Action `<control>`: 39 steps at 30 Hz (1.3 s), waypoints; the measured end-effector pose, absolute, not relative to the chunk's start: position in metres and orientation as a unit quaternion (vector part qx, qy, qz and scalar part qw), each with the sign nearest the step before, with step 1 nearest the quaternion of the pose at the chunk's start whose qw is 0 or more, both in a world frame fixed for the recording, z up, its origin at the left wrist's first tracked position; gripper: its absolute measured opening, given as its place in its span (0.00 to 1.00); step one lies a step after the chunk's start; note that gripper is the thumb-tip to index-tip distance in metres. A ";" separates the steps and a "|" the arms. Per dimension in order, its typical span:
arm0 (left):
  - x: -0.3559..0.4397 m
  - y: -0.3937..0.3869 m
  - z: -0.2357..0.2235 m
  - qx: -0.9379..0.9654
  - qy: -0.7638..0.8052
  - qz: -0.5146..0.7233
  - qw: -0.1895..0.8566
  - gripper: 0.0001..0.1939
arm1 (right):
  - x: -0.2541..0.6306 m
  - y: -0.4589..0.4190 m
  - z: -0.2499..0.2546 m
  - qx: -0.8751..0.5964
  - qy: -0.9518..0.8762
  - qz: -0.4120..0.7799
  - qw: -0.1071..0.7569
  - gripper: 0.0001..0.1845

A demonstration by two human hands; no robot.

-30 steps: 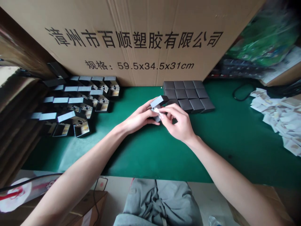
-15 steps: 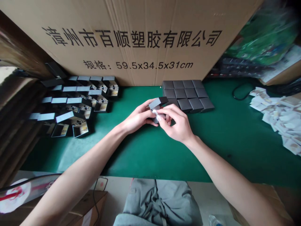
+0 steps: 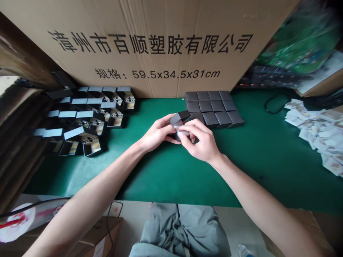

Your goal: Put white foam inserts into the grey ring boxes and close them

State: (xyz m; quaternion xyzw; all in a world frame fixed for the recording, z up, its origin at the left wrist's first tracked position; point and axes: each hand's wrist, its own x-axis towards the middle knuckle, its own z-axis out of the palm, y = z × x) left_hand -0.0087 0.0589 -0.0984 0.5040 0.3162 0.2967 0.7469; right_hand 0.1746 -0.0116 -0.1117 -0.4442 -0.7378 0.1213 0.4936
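Over the middle of the green table my left hand (image 3: 158,134) is closed around a small black hinged box (image 3: 180,117), its lid tilted up. My right hand (image 3: 201,138) reaches in from the other side, its thumb and forefinger pinched on a small white insert (image 3: 177,127) at the box's opening. Fingers hide most of the insert and the lower half of the box. Just behind my right hand, several closed black boxes (image 3: 211,106) sit packed in rows.
Several open black boxes (image 3: 85,115) stand in rows at the left. White folded pieces (image 3: 318,132) are heaped at the right. A large printed cardboard carton (image 3: 150,21) walls off the back. Stacked cardboard (image 3: 18,142) borders the left edge; a black cable (image 3: 273,110) lies back right.
The white insert shows less between my fingers, sitting lower in the box. The box has tilted slightly; both hands stay in nearly the same place.
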 end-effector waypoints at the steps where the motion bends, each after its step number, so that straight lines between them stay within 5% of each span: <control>1: -0.009 0.059 -0.099 0.510 0.320 0.296 0.742 0.27 | 0.174 -0.012 -0.112 -0.441 -0.740 0.117 0.494 0.09; 19: -0.011 0.062 -0.101 0.516 0.303 0.304 0.741 0.27 | 0.175 -0.010 -0.113 -0.434 -0.735 0.111 0.509 0.11; 29: -0.012 0.063 -0.096 0.491 0.310 0.353 0.733 0.35 | 0.177 -0.006 -0.113 -0.519 -0.629 0.168 0.554 0.09; 34: -0.013 0.066 -0.095 0.466 0.301 0.373 0.744 0.32 | 0.178 -0.004 -0.119 -0.517 -0.591 0.276 0.554 0.14; 39: -0.015 0.068 -0.097 0.467 0.291 0.363 0.752 0.26 | 0.178 -0.005 -0.121 -0.506 -0.618 0.244 0.550 0.14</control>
